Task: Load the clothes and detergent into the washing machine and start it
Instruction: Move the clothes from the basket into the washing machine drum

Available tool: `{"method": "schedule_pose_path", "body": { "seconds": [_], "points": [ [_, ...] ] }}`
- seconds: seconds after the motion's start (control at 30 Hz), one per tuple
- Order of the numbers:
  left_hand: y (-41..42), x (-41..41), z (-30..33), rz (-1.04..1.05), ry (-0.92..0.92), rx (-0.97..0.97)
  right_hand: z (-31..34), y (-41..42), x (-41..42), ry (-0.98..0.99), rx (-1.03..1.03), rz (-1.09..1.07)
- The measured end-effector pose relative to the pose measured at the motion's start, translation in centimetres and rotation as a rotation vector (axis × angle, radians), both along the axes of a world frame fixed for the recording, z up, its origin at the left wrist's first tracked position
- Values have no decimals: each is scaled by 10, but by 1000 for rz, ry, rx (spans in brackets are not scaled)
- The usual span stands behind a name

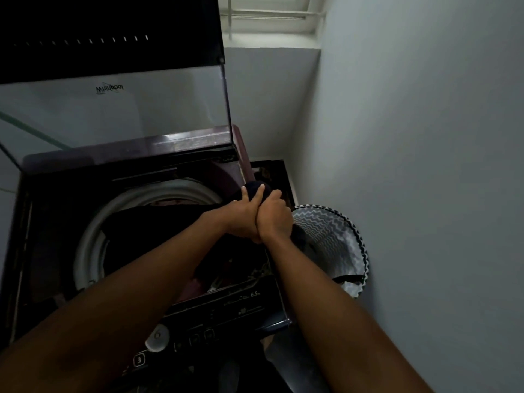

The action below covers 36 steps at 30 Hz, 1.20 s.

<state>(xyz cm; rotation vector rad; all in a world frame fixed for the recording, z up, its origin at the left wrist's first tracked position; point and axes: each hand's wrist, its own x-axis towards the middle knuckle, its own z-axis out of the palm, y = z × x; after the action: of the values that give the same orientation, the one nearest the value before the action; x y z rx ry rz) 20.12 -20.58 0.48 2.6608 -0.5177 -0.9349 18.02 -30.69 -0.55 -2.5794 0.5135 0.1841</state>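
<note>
The top-loading washing machine (147,279) stands with its glass lid (113,109) raised upright at the far side. Dark clothes (170,236) fill its round drum. A dark garment (256,190) hangs bunched over the machine's right edge, near the patterned laundry basket (337,245).

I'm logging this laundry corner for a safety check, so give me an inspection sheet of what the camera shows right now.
Surface: washing machine top, lid raised upright.
Job's things: dark clothes lie in the drum; a dark garment is held over the machine's right edge; detergent not seen.
Clutter: zigzag-patterned laundry basket right of the machine, a dark item inside.
Grippers: left hand and right hand together grip the garment.
Cables: a thin line at far left, unclear.
Surroundings: pale wall, window above.
</note>
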Motion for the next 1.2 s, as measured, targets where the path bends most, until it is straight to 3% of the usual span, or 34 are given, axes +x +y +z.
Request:
{"method": "schedule_pose_path", "body": {
  "seconds": [0.2, 0.33, 0.63, 0.8, 0.97, 1.03, 1.13, 1.2],
  "points": [
    [27, -15, -9, 172, -114, -352, 18, 22, -8, -165, -172, 75],
    [54, -27, 2, 394, -241, -550, 39, 48, -7, -183, -32, 157],
    [158, -58, 17, 467, -311, -325, 36, 148, -19, -95, 210, 402],
    [210, -84, -4, 581, -373, -334, 21, 204, -28, -28, 275, 511],
    [241, -114, -46, 598, -426, -200, -18, 246, -47, 21, 408, 531],
    [247, -126, -61, 576, -382, -126, -44, 253, -55, 56, 294, 629],
    [247, -140, -73, 475, -157, -39, -69, 254, -68, 287, 55, 944],
    [248, -144, -69, 456, 20, 37, -70, 247, -73, 500, 162, 980]
  ]
}}
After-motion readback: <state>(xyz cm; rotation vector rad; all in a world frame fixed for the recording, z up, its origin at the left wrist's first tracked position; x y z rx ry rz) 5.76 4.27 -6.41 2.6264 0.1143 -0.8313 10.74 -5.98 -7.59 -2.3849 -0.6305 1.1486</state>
